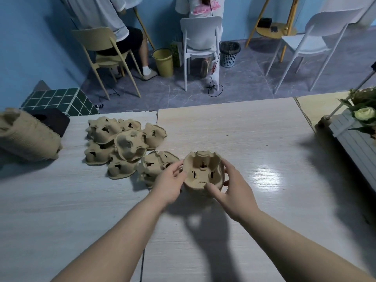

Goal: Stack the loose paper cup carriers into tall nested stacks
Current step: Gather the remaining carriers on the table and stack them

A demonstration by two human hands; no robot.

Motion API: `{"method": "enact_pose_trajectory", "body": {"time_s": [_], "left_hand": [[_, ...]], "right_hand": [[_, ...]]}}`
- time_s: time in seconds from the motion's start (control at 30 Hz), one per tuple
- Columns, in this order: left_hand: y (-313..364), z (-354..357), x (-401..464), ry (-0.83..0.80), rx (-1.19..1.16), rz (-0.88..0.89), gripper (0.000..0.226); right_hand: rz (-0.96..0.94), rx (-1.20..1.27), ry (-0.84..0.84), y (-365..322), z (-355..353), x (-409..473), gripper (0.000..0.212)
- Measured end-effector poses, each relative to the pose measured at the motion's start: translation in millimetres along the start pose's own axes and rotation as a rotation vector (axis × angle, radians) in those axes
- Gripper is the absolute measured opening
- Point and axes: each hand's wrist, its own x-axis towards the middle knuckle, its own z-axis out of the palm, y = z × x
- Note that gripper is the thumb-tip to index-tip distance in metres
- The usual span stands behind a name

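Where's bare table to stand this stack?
Free: the tabletop right of the stack held by both hands, up to the planter box; also the near edge. Crowded: loose carriers left, beside the lying stack.

No text, label, brand or number can be read anywhere. The white shirt (200, 7) of the seated person, far beyond the hands, carries a pink print, but it is too blurred to make out. The cup carriers (126, 147) by the left hand (169, 181) bear no markings.
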Motion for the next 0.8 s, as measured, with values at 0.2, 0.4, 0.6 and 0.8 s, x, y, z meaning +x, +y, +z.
{"method": "enact_pose_trajectory", "body": {"time_s": [0.2,0.4,0.6,0.8], "left_hand": [[-12,-43,20,0.356,0.474,0.211,0.06],[-46,-92,49,0.226,0.744,0.146,0.084],[-54,-102,52,0.215,0.697,0.137,0.072],[-46,-112,49,0.264,0.372,0.113,0.065]], "right_hand": [[0.044,-0.003,0.03,-6,13,2,0.08],[0.082,0.002,0.084,-12,30,1,0.07],[0.161,-0.021,0.138,-19,40,0,0.066],[0.18,-0.022,0.182,-24,46,-2,0.066]]}}
